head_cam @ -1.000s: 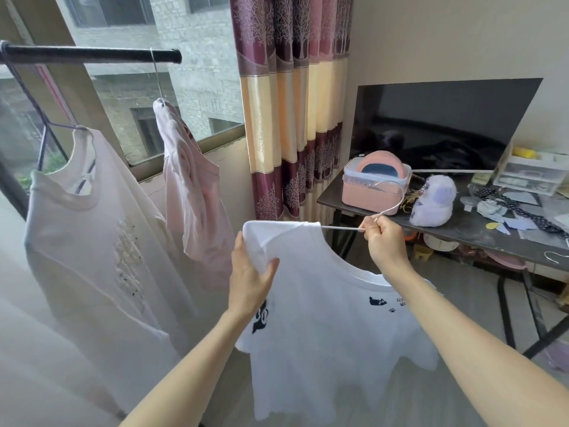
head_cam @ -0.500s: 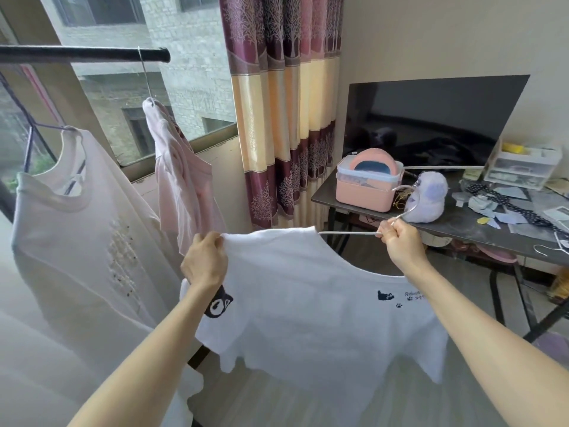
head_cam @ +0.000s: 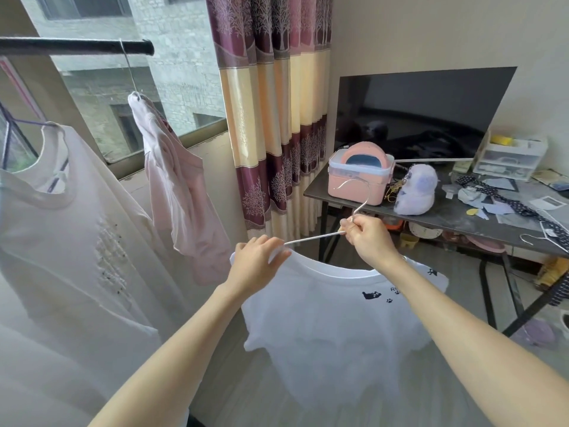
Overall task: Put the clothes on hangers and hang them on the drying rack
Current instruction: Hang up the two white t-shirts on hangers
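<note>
Both your hands are working one white T-shirt (head_cam: 335, 328), held in the air in front of you, below and to the right of the drying rack bar (head_cam: 74, 47). Your left hand (head_cam: 257, 266) is curling its fingers over the shirt's left shoulder, bunching the cloth at the end of the wire hanger (head_cam: 314, 238). Your right hand (head_cam: 368, 237) is clamped on the hanger where the neck meets the arm, the hook sticking up over the pink box (head_cam: 358, 177). The hands are apart, the bare hanger arm showing between them. The shirt is hanging loose below, collar sagging open, small black cat and paw prints near the right shoulder; whether the right shoulder is seated on the hanger, you cannot tell, your arm is covering it.

A pink garment (head_cam: 178, 195) is already hanging near the bar's right end on a wire hanger, and a cream shirt (head_cam: 70, 229) is hanging further left. The pink box is sitting at the left edge of the dark table (head_cam: 446, 221), a lilac plush toy (head_cam: 417, 192) just beside it.
</note>
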Motion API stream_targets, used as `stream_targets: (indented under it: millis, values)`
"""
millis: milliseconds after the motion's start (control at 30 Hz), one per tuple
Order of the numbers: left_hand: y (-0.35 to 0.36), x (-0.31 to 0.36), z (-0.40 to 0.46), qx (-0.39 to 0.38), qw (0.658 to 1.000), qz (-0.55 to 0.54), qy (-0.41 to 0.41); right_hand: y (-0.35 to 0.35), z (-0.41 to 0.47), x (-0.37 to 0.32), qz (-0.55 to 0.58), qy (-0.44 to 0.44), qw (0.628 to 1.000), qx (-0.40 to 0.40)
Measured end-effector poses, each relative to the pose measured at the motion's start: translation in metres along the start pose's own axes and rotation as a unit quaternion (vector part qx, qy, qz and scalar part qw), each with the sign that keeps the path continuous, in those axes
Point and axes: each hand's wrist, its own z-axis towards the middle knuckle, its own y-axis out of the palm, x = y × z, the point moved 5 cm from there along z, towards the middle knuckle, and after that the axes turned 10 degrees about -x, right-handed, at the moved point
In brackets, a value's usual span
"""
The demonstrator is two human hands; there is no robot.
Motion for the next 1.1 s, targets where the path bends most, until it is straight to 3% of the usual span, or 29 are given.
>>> stream_targets:
  millis: [133,233,300,400,533,667,867,967,1100]
  values:
    - [-0.006,0.005,0.003,0.047,0.997,-0.049,0.043,0.001,-0.014,-0.011,0.071,-0.039,0.992,-0.099]
    - [-0.014,-0.005,0.0,0.078,0.995,-0.053,0.039,-0.005,-0.023,0.015,0.067,0.005,0.98,-0.19]
    - [-0.022,-0.011,-0.002,0.1,0.993,-0.045,0.047,-0.008,-0.028,0.04,0.003,0.071,0.972,-0.225]
    - [-0.033,-0.019,-0.004,0.12,0.991,-0.031,0.047,-0.014,-0.031,0.058,-0.152,0.112,0.959,-0.212]
    - [-0.038,-0.031,-0.01,0.121,0.992,-0.003,0.027,-0.015,-0.029,0.056,-0.331,0.035,0.918,-0.217]
    - [-0.041,-0.031,-0.013,0.127,0.991,0.044,0.011,-0.013,-0.019,0.053,-0.395,-0.035,0.906,-0.15]
    - [-0.035,-0.039,-0.02,0.121,0.99,0.055,-0.044,-0.018,-0.018,0.039,-0.321,-0.149,0.935,-0.002]
    - [-0.027,-0.033,-0.023,0.105,0.988,0.11,-0.022,-0.026,-0.018,0.014,-0.271,-0.194,0.942,0.032]
    - [-0.041,-0.041,-0.02,0.186,0.979,0.004,-0.085,-0.029,-0.033,-0.001,-0.173,-0.215,0.958,0.08]
